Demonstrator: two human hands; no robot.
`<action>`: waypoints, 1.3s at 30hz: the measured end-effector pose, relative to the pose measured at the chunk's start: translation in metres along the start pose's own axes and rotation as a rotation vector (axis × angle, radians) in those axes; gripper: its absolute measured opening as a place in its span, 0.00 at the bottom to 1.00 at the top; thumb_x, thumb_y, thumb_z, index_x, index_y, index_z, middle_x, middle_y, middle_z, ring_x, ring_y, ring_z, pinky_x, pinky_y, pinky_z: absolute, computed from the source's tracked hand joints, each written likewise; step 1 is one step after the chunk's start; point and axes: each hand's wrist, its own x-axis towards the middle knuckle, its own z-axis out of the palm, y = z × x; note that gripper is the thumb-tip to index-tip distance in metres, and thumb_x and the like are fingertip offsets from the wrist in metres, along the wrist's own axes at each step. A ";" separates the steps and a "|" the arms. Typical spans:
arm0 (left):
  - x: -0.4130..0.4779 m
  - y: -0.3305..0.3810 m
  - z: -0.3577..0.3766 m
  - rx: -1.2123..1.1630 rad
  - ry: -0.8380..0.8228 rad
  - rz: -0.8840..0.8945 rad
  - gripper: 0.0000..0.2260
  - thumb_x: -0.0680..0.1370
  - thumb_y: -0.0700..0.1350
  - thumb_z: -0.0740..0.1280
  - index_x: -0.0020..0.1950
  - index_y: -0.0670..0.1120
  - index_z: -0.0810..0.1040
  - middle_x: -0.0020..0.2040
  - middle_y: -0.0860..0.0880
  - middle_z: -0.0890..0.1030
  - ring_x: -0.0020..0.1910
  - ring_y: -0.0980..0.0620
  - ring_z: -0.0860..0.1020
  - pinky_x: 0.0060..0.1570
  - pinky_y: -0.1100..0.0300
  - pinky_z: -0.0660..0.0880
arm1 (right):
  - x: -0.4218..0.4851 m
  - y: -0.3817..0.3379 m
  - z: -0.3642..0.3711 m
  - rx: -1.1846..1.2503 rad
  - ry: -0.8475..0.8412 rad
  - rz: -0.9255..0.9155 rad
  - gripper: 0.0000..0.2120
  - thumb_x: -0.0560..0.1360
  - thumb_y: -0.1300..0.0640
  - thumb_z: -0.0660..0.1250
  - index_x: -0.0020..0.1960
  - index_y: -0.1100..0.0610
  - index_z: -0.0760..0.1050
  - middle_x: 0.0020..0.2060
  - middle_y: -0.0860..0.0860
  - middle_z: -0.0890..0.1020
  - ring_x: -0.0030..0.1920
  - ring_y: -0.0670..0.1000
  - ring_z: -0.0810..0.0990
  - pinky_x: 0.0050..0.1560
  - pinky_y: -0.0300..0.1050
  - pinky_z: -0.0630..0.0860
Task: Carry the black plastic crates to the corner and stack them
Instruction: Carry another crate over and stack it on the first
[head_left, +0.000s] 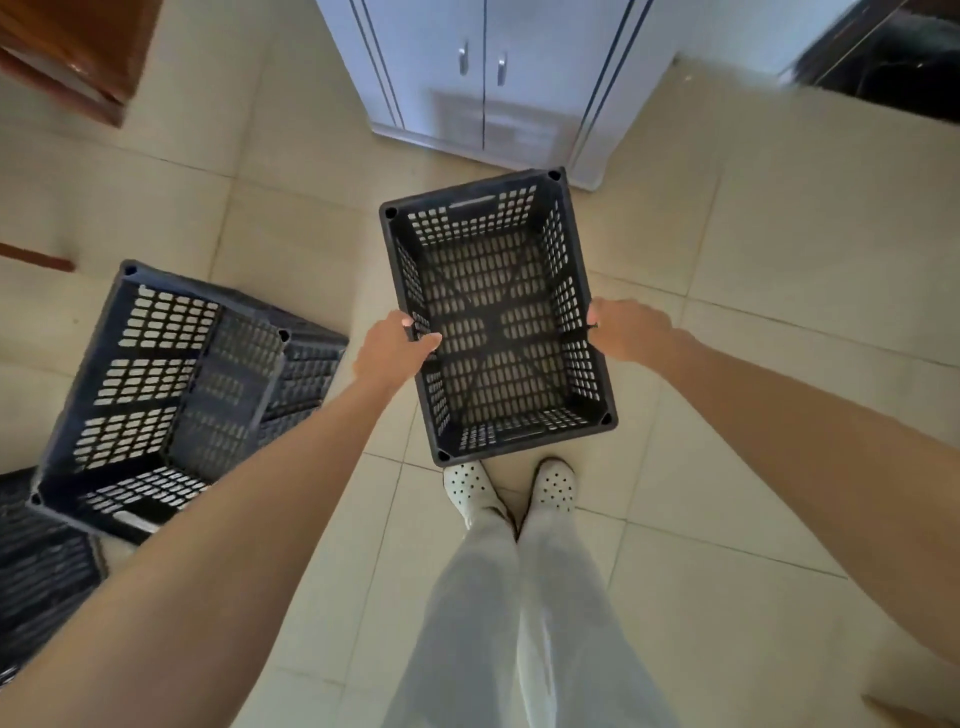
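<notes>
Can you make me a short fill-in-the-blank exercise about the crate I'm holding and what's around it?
1. The black perforated plastic crate is gripped by ____ hands, the left hand and the right hand.
2. The held crate is ____, holding nothing.
3. The tipped black plastic crate lies to the person's ____.
4. Ahead stands a white cabinet with ____ metal handles.

Missing words: two; empty; left; two
</notes>
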 end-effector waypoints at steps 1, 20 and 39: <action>0.009 -0.008 0.009 -0.031 0.001 -0.021 0.28 0.78 0.55 0.68 0.73 0.43 0.67 0.68 0.43 0.74 0.66 0.43 0.74 0.61 0.50 0.71 | 0.007 0.001 0.011 0.015 0.003 0.016 0.14 0.78 0.55 0.56 0.63 0.56 0.68 0.53 0.56 0.78 0.47 0.57 0.76 0.43 0.47 0.69; 0.155 -0.052 0.116 -0.616 0.067 -0.301 0.37 0.74 0.49 0.75 0.76 0.40 0.60 0.72 0.40 0.70 0.69 0.39 0.71 0.67 0.42 0.71 | 0.146 0.011 0.122 0.407 0.124 0.376 0.38 0.78 0.52 0.61 0.79 0.59 0.43 0.76 0.59 0.56 0.72 0.64 0.62 0.70 0.60 0.64; 0.078 -0.022 0.028 -0.697 -0.160 -0.425 0.36 0.72 0.44 0.76 0.75 0.42 0.62 0.74 0.40 0.67 0.72 0.37 0.67 0.65 0.30 0.65 | 0.059 0.042 0.061 0.987 -0.062 0.507 0.18 0.77 0.59 0.66 0.66 0.62 0.70 0.64 0.59 0.76 0.63 0.58 0.77 0.64 0.52 0.75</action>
